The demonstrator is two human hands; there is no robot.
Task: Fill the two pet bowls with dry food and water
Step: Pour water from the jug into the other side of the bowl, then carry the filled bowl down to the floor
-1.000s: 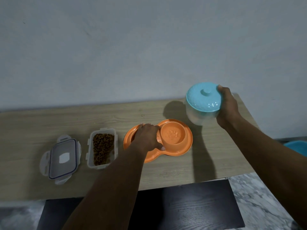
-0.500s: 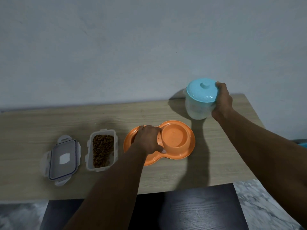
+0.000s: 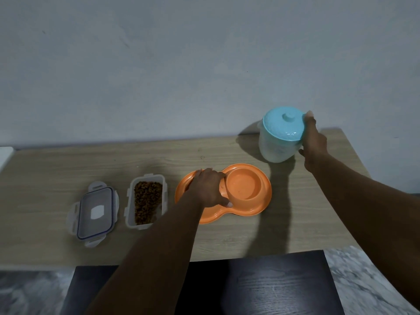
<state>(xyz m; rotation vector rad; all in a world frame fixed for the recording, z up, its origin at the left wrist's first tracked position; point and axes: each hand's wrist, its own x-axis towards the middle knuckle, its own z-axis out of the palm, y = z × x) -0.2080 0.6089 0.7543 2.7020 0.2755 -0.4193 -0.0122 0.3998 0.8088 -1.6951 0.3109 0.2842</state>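
A grey, matt wall [image 3: 181, 64] rises behind the orange feeder [image 3: 261, 208]. Under the feeder spreads the surface [image 3: 56, 169], a long board of pale wood grain. Nearer than the feeder lies a dark panel [image 3: 272, 287] of black grained wood, with marbled floor [image 3: 363, 269] at either side.

2 bare forearms reach in from the near edge. The left hand [image 3: 208, 188] lies palm down over the feeder's left bowl [image 3: 184, 189]. Its grip is curled around that bowl, the thumb at the far rim and a fingertip [image 3: 229, 203] pressed on the tray at the waist between the 2 bowls. The right hand [image 3: 314, 142], beyond the feeder and to its right, is turned on edge. Its grip wraps the side of the jug [image 3: 276, 148], thumb up by the lid and fingers curled lower down.

The feeder is smooth moulded plastic, a figure-8 tray with 2 round cups. Its right bowl [image 3: 244, 186] is uncovered and glossy inside; whether water lies in it I cannot tell.

The jug is frosted, translucent and cylindrical, capped by a domed blue lid [image 3: 281, 127] with a round knob. Whether its base touches the surface I cannot tell.

Just left of the feeder stands the food box [image 3: 130, 201], clear and rectangular, holding brown kibble [image 3: 147, 202]. Farther left lies its clip lid [image 3: 95, 212], flat, with 4 flaps.
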